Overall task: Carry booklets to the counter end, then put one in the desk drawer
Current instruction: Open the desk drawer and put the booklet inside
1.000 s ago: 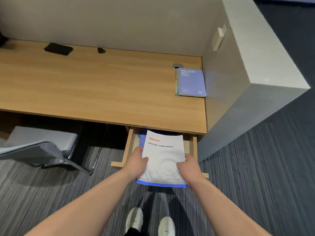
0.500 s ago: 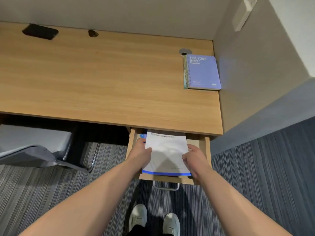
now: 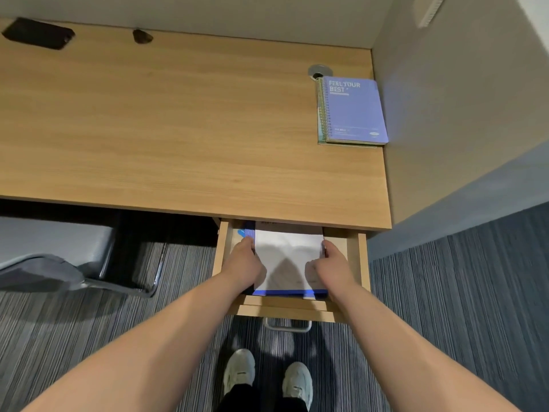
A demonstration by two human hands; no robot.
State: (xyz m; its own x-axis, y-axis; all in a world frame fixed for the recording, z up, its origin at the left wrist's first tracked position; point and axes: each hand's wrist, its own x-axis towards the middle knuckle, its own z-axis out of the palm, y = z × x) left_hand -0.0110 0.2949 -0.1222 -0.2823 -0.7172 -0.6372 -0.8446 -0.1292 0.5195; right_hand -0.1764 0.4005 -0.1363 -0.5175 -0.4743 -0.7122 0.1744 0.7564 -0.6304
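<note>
I have the white booklet [image 3: 288, 260] low in the middle of the frame, lying flat inside the open desk drawer [image 3: 353, 257]. My left hand [image 3: 245, 263] holds its left edge and my right hand [image 3: 334, 263] holds its right edge. The fingers of both hands are curled tight on the booklet's sides, I think so that it goes in straight and does not bend. The far end of the booklet is tucked under the front edge of the desk [image 3: 184, 129], and the blue strip at its near end sits just inside the drawer front. It looks like it rests on another booklet, because a bit of blue [image 3: 242, 232] peeks out at the far left corner. The metal handle [image 3: 286, 326] sticks out below the drawer, above my shoes [image 3: 267, 376]. A purple spiral notebook [image 3: 352, 110] lies in the upper right of the frame, next to the wall. A second ago I held the booklet up above the drawer and its print was easy to see. Half a second ago it was partly in. Now it has dropped lower and slid further back. I think the job is nearly done; next I let go and push the drawer shut.
</note>
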